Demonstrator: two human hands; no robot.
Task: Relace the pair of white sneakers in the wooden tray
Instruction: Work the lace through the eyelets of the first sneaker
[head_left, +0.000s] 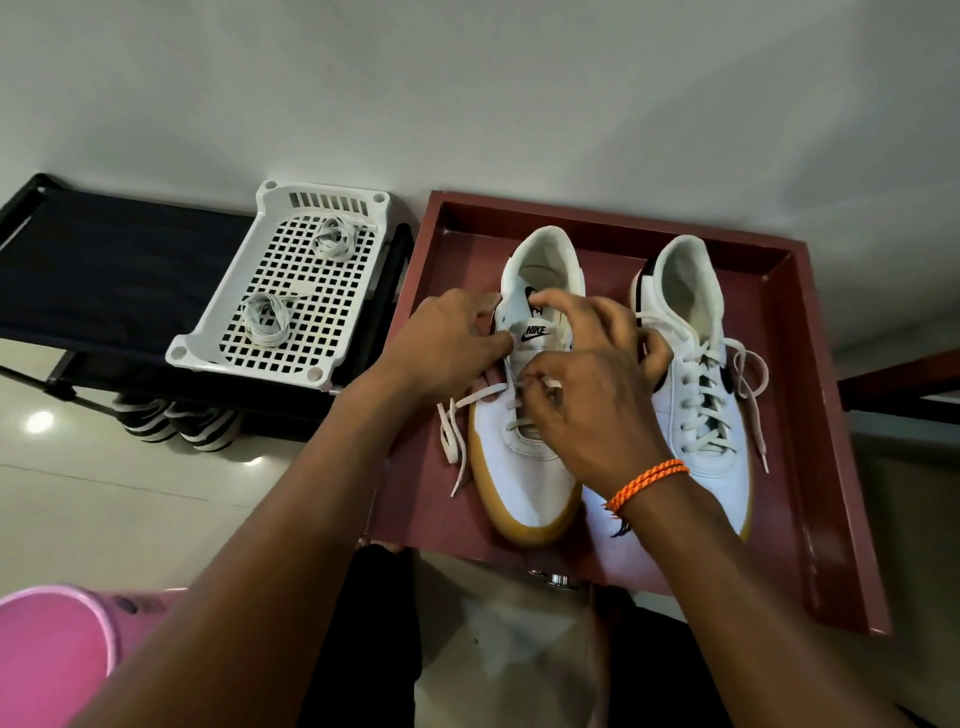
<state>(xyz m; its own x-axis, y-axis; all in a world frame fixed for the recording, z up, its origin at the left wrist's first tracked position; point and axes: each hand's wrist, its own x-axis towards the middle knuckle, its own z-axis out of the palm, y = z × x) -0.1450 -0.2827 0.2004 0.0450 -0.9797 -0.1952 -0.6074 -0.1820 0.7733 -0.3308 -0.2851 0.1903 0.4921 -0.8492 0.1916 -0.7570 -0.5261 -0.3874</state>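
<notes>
Working on the left sneaker (524, 467) in the tray (826, 467), near edge first. Pinching the lace (483, 396) at the mid eyelets with the right hand (587, 395), fingers curled over the throat. Steadying the tongue edge with the left hand (447, 343), thumb and fingers pressed together on the shoe's upper; exact grip partly hidden. Trailing one loose lace end (452, 441) over the tray floor beside the sole. Judging this shoe as partly laced only, upper eyelets probably remaining. Sitting just beside it, the right sneaker (696, 395), appearing laced through, ends untied. Lying farther left in the white basket (218, 332), two coiled laces (265, 317), untouched.
</notes>
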